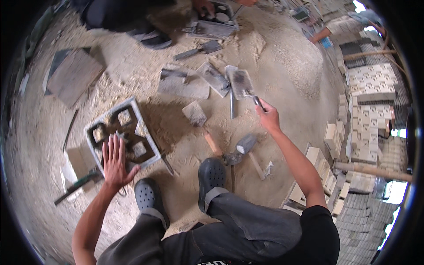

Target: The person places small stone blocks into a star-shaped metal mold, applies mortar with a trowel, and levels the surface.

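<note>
My left hand (pixel 115 161) lies flat with its fingers stretched, over the near part of a square metal mould box (pixel 144 123). Inside that box are several pale blocks with dark gaps between them; the palm hides part of it. Out to the right, my right hand (pixel 269 118) is closed round the handle of a trowel (pixel 240 82) with a flat rectangular blade. The blade points away from me, close to a rectangular float (pixel 215 79). Between my hands rests a trowel with a wooden handle (pixel 213 142). A dark-headed mallet (pixel 246 143) lies nearer my feet.
Another person's hand (pixel 204 8) works at a second mould (pixel 214 30) at the far side. A wide float (pixel 183 85) and a sand heap (pixel 300 62) lie ahead. Boards (pixel 75 77) rest at left. Pale bricks (pixel 371 81) are stacked at right, near another person's arm (pixel 321 35).
</note>
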A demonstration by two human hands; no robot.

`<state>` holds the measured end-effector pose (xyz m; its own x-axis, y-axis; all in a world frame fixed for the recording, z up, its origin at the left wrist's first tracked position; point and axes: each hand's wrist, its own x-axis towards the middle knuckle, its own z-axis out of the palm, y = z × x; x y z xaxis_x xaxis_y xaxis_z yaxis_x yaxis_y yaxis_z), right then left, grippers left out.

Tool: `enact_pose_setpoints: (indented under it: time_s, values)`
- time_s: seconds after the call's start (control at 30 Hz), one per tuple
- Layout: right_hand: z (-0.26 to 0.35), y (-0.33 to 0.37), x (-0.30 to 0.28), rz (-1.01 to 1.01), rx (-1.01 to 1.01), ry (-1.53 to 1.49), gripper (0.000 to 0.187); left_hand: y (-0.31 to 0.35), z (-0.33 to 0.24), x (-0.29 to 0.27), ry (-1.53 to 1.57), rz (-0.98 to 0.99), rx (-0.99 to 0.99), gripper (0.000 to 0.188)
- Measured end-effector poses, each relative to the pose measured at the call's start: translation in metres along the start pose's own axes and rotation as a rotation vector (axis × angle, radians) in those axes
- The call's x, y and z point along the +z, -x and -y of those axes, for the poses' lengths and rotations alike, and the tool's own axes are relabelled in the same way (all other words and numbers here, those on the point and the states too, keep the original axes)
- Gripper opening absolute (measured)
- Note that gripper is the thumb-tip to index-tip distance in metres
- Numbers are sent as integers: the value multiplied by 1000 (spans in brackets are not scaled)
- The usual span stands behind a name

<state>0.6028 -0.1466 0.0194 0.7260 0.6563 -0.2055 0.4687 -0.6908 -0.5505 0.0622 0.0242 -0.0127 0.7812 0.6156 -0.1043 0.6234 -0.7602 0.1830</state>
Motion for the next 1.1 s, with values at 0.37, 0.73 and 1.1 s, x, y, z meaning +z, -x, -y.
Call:
enact_pose_setpoints:
  time_s: [0.37, 0.73, 1.1]
  values:
    - [-129, -155, -14, -52, 304, 126, 40, -17, 15, 6, -139, 227, 487, 97]
    - [-101, -345, 12, -202, 250, 223, 42, -19, 12, 11, -149, 218, 467, 84]
    - [-75, -464, 27, -228, 425, 200, 41, -29, 8, 3, -101, 284, 455, 89]
